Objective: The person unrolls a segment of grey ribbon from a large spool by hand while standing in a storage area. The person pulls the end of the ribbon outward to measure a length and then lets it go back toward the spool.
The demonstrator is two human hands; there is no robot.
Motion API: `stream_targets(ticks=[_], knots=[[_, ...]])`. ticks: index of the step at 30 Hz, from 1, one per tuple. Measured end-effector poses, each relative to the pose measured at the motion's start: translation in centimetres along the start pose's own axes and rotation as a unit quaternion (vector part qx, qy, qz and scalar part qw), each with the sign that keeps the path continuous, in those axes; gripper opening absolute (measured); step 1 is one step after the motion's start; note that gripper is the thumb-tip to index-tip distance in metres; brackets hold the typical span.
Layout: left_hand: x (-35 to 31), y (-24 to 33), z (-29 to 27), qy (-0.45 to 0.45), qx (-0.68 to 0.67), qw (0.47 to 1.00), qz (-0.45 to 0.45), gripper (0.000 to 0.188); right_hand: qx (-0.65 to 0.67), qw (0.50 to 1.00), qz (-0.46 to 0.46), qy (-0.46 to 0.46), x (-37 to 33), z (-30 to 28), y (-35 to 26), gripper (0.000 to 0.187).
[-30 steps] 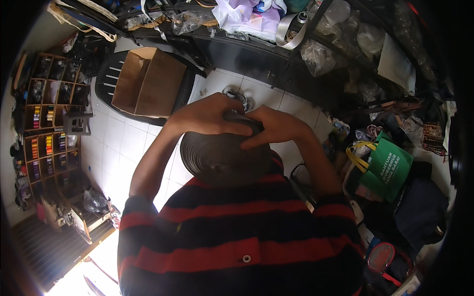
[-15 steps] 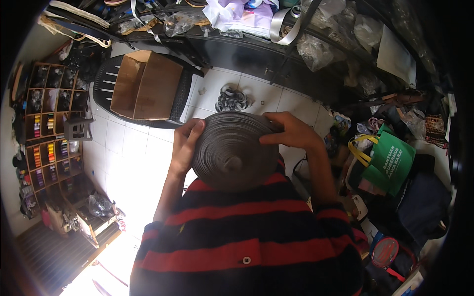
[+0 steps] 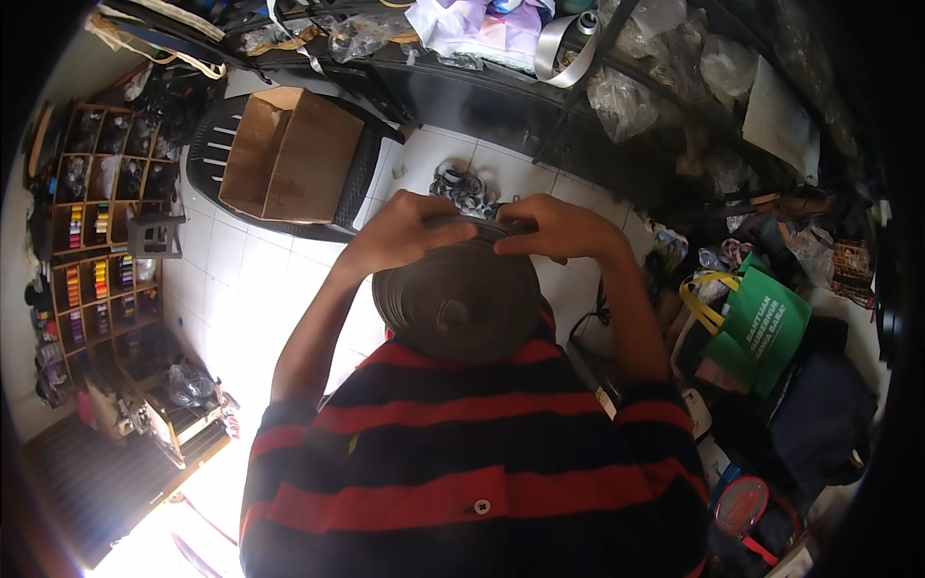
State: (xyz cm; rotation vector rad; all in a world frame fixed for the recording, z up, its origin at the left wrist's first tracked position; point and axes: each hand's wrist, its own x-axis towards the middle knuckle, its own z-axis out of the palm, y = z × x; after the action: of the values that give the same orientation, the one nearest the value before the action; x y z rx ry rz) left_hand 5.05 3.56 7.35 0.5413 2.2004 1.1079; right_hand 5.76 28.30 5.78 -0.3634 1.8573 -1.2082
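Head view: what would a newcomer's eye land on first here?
Probably the big dark grey roll in the middle, held along its far edge by the left hand and right hand, before a red-and-black striped shirt. Next, the bright green bag at right, then the open cardboard box on a black chair at upper left.

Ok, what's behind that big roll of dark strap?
Past its far rim, a heap of curled strips lies on white floor tiles. Anything directly behind the strap roll, left hand or right hand is hidden.
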Motion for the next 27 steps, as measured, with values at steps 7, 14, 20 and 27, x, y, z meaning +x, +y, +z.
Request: stream_targets(ticks=[7,14,20,27], knots=[[-2.1,-2.4,3.0,0.227,-0.173,0.955,-0.084,0.041,0.056,0.982,-0.104,0.147,0.4,1.8,2.3,0.049],[-2.7,-2.8,3.7,0.206,-0.152,0.963,-0.081,0.041,0.050,0.996,-0.045,0.054,1.0,-1.0,1.8,0.053],[0.3,-1.4,0.1,0.037,-0.084,0.996,0.011,0.042,0.041,0.989,-0.142,-0.008,3.8,-0.8,2.9,0.043],[0.0,0.2,-0.5,-0.037,0.008,0.996,-0.083,0.042,0.054,0.998,-0.020,0.039,0.9,-1.3,2.3,0.027]])
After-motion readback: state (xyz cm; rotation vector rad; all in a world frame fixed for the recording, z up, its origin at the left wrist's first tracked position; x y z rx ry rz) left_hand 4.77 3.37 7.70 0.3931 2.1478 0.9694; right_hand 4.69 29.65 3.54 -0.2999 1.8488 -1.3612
